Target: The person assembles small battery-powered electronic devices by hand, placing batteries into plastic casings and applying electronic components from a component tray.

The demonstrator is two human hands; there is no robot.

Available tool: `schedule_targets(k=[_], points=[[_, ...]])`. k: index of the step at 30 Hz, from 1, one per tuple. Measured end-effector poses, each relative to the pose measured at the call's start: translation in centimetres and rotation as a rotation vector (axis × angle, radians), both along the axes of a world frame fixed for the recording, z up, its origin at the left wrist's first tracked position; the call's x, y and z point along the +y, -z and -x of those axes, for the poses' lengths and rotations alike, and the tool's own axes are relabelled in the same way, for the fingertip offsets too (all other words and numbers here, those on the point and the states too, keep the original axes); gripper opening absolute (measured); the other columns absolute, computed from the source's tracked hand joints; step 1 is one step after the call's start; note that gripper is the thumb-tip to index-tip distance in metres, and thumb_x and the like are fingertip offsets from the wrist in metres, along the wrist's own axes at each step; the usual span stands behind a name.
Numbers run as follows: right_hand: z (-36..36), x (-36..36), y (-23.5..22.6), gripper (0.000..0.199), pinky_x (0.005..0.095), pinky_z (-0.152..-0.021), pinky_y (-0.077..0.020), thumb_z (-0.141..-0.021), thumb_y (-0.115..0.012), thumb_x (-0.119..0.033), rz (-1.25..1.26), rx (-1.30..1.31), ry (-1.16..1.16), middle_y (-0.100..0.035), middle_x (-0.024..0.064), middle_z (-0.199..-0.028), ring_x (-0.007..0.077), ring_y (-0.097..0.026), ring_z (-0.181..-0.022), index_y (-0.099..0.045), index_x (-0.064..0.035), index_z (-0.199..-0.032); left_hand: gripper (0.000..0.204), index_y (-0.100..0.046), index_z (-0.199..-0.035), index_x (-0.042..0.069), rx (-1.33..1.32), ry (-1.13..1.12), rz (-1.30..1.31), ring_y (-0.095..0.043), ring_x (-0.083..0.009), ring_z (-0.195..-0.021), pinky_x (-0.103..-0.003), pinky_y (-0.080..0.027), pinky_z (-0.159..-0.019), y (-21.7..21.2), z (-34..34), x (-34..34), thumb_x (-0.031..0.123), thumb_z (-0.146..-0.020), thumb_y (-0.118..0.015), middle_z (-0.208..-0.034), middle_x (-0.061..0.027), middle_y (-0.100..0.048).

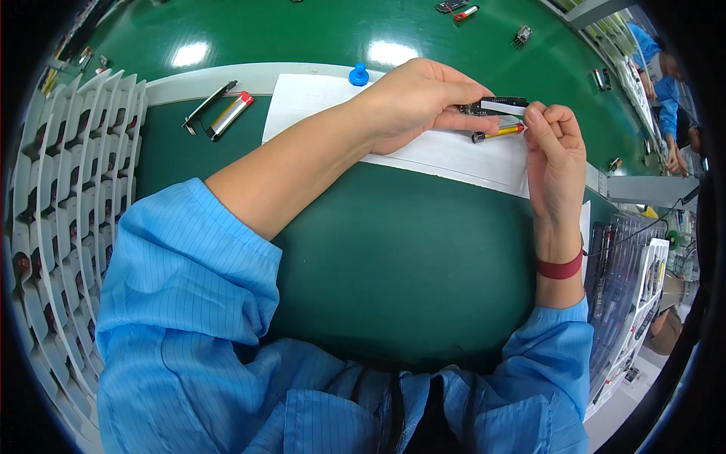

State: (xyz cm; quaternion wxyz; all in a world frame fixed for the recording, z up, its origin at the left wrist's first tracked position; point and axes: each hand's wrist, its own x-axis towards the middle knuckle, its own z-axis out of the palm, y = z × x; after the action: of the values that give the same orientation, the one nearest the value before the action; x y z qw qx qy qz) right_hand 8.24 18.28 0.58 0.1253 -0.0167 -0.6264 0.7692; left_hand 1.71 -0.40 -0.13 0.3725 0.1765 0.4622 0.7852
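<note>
The person's left hand (412,98) reached across a white paper sheet (454,155) at the far side of the green table (393,242), its fingers curled and pinching a small dark circuit board (495,104) at its left end. The right hand (553,140) came up from the near right, thumb and forefinger pressed together on the right end of a white strip (505,109) lying along the board. Just below the board, a thin yellow cylinder with a red tip and a dark cap (499,133) hung close above the paper, between the two hands; whether it was joined to the board could not be told. A dark red band (560,267) circled the right wrist, and both arms wore blue striped sleeves (189,303).

Far left on the table lay a silver cylinder with a red end (231,115) beside a flat dark metal bar (208,106), the two nearly touching. A blue cap (358,75) stood at the far edge of the paper. A white compartment rack (68,197) filled the left side, and a tray of dark parts (628,287) lay at the right. Another person in blue (665,83) worked at the far right.
</note>
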Motion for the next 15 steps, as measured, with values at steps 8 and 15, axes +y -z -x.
schedule_targets(k=[8,15], points=[[0.3,0.7,0.2,0.010,0.0230,-0.077,-0.0384,-0.079,-0.063,-0.002,0.071,-0.032,-0.071,-0.061,0.0065,-0.087,0.0108,-0.053,-0.081,-0.054,-0.0058,-0.081,0.034,-0.050,-0.108,-0.014,-0.001,-0.004,0.028,-0.056,-0.0223,-0.103,-0.026,-0.043,-0.094,-0.1,0.0,0.1,0.015,-0.090,-0.046,-0.107,-0.0216,-0.055],[0.2,-0.2,0.0,0.012,0.0243,-0.080,-0.0409,-0.078,-0.064,0.001,-0.012,0.016,-0.022,-0.060,0.0087,-0.086,0.0128,-0.055,-0.082,-0.053,-0.0035,-0.081,0.034,-0.050,-0.108,-0.014,-0.014,-0.008,0.044,-0.057,-0.0226,-0.103,-0.027,-0.044,-0.093,-0.4,-0.1,-0.2,0.014,-0.089,-0.049,-0.106,-0.0219,-0.056]])
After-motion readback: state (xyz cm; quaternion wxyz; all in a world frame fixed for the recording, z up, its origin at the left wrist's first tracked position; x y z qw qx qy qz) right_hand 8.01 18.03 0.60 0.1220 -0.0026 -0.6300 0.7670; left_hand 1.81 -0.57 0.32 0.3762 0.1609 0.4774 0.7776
